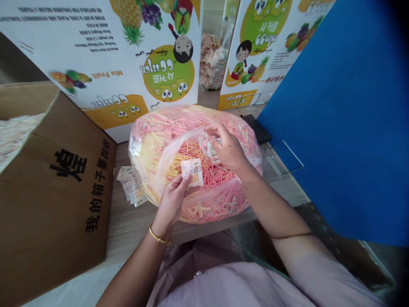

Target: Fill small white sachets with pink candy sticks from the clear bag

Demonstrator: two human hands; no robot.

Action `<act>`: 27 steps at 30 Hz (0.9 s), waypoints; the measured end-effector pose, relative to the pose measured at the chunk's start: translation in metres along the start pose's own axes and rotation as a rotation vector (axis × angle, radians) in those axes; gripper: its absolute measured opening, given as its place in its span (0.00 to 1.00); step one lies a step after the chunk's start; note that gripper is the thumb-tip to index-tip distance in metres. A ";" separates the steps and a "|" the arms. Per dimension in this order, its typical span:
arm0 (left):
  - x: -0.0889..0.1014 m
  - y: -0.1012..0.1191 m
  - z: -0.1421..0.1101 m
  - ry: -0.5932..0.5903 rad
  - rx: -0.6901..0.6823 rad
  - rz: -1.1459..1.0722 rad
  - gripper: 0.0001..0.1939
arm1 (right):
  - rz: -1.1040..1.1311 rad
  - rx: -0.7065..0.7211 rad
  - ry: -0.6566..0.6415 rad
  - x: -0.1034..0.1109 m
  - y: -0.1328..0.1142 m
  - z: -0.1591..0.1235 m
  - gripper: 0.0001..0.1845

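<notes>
Wrinkly shirt (220, 283) bunched; my left hand (174, 196) pinched one flat packet (192, 170); my right hand (230, 150) touched shiny packets (209, 152), how tightly I couldn't tell.

white carton (105, 64) | brown box (60, 187): front-left of it | clear bag (211, 64): just right | second carton (276, 53), blue panel (345, 136): farther right | dotted case (257, 129): front-right
</notes>
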State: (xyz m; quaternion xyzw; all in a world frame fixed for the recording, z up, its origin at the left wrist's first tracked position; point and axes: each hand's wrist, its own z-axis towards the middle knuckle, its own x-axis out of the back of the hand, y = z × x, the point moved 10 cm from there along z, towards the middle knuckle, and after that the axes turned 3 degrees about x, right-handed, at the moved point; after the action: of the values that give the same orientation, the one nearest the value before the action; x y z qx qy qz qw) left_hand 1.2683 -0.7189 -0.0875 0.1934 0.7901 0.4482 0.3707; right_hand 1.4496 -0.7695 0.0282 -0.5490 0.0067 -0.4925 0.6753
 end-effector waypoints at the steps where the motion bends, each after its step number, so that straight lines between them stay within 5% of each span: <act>1: 0.001 0.003 -0.004 0.015 -0.013 0.002 0.19 | 0.013 0.024 -0.024 -0.002 -0.001 0.000 0.16; 5: 0.028 0.041 -0.041 0.247 -0.303 0.102 0.15 | 0.077 0.025 -0.102 -0.008 0.007 -0.005 0.15; 9: 0.105 0.079 -0.106 0.804 -0.727 0.214 0.13 | 0.076 -0.044 -0.047 0.008 0.035 -0.013 0.13; 12: 0.166 0.061 -0.118 1.050 -0.653 0.325 0.14 | 0.141 -0.109 -0.035 0.016 0.056 -0.016 0.12; 16: 0.209 0.018 -0.090 1.040 -0.425 0.480 0.18 | 0.215 -0.138 -0.026 0.019 0.065 -0.019 0.12; 23: 0.204 0.002 -0.044 1.034 -0.387 0.891 0.16 | 0.096 -0.181 -0.036 0.017 0.077 -0.027 0.12; 27: 0.200 0.007 -0.032 0.995 -0.443 0.901 0.30 | -0.228 -0.169 0.012 0.026 0.085 -0.032 0.09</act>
State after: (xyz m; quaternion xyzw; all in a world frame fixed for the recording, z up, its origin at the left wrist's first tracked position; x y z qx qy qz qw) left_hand 1.1138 -0.6055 -0.1542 0.1935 0.5989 0.7436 -0.2256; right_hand 1.5016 -0.8180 -0.0338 -0.5980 -0.0102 -0.5671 0.5662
